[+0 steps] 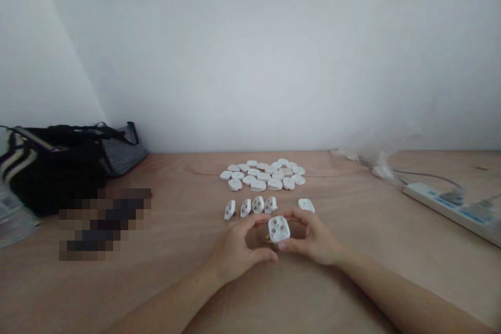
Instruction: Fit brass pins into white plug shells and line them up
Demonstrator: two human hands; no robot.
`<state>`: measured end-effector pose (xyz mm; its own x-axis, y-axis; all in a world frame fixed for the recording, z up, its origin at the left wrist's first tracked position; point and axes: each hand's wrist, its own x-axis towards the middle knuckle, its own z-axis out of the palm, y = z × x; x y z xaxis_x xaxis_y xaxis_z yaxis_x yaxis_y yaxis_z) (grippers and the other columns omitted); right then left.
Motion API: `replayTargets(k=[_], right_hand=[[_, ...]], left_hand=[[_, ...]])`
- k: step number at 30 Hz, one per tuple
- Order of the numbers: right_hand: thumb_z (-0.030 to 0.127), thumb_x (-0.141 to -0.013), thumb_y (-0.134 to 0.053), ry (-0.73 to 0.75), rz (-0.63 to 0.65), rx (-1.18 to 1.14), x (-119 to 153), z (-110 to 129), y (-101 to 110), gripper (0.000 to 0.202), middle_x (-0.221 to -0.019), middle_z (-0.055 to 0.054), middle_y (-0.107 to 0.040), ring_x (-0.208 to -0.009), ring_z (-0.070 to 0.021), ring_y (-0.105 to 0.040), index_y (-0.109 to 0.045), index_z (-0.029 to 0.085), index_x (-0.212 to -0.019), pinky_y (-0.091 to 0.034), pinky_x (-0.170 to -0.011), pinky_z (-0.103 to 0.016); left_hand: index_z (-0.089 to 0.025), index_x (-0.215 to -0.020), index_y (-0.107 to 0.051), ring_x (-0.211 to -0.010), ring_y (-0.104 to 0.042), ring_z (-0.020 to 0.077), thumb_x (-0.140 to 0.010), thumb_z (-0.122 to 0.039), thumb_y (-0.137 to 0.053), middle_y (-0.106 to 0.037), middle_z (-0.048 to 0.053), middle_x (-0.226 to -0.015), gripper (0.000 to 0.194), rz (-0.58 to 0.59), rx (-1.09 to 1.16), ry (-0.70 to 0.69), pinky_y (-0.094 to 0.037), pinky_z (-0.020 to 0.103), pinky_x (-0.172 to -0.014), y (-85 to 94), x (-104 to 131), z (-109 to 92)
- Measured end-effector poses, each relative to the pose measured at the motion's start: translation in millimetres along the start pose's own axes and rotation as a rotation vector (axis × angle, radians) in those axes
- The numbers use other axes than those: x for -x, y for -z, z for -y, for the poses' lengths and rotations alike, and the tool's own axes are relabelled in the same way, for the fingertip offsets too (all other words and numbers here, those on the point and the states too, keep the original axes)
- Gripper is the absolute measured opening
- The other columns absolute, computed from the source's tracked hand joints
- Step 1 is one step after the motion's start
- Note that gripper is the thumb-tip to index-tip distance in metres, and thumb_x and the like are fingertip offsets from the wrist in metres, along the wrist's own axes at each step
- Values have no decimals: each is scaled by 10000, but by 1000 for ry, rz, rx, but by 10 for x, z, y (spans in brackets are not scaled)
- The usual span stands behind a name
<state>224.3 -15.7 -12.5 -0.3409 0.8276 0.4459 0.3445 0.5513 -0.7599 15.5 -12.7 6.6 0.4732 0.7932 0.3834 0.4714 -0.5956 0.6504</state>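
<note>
Between finger and thumb, my right hand (317, 240) grips a white plug base (279, 229), its inside facing me, with metal parts in it and a brass pin at its lower left. My left hand (237, 250) curves around the left side, thumb and fingers apart; its fingertips come close to the plug's upper edge, and I cannot tell if they touch. Behind my hands, several similar plug bases (258, 204) stand on edge in a row. A white plug piece (306, 205) lies just beyond my right fingers.
Further back, a cluster of white plug covers (258, 186) lies on the wooden table (188, 282). On the right are a power strip (450, 209) with plugs in it and a clear plastic bag (381, 164). A black bag (58, 167) and a blurred-out dark object (109, 222) are on the left.
</note>
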Motion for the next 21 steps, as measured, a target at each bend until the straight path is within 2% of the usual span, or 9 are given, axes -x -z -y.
replayTargets(k=[4,8,12,15,18,21], right_hand=[[371,-752,-629,-51,-148,388,-108,-111,146,346,-988,-61,-667,-948,-262,-577,-590,232,-1067,-348,-880,-476],[418,-781,-573,-92,-121,627,-217,-238,170,410,-988,-78,-664,-960,-267,-552,-548,237,-1149,-277,-882,-500],[452,-819,-510,-144,-43,720,-284,-314,78,424,-989,-79,-664,-1018,-270,-524,-513,258,-1196,-239,-899,-492],[470,-804,-524,-148,-34,729,-297,-330,64,511,-1091,-96,-636,-1072,-282,-499,-455,243,-1257,-227,-916,-493],[532,-767,-544,-153,-22,754,-283,-328,173,620,-1208,-95,-578,-1108,-298,-471,-404,250,-1301,-249,-916,-488],[546,-757,-540,-186,13,818,-239,-352,376,582,-1293,-83,-510,-1152,-318,-431,-463,269,-1263,-265,-916,-496]], left_hand=[[-186,-1034,-628,-951,-617,230,-649,-287,-753,-668,62,-1041,417,115,-55,-63,-478,329,-848,-5,-14,17],[-177,-1062,-630,-955,-618,224,-710,-246,-694,-668,72,-1055,364,174,-75,-68,-475,334,-859,-29,-8,56],[-178,-1105,-620,-1015,-598,233,-736,-261,-668,-652,76,-1115,382,227,-109,-38,-448,349,-912,-34,-5,85],[-179,-1185,-572,-1107,-548,237,-765,-263,-636,-599,81,-1212,433,273,-116,-47,-404,360,-974,-24,-4,95],[-191,-1253,-513,-1194,-479,232,-813,-255,-578,-534,74,-1292,449,314,-122,-70,-357,375,-1024,-12,-1,96],[-198,-1267,-500,-1228,-444,228,-843,-248,-536,-507,70,-1318,428,333,-124,-89,-335,388,-1043,-5,-2,91]])
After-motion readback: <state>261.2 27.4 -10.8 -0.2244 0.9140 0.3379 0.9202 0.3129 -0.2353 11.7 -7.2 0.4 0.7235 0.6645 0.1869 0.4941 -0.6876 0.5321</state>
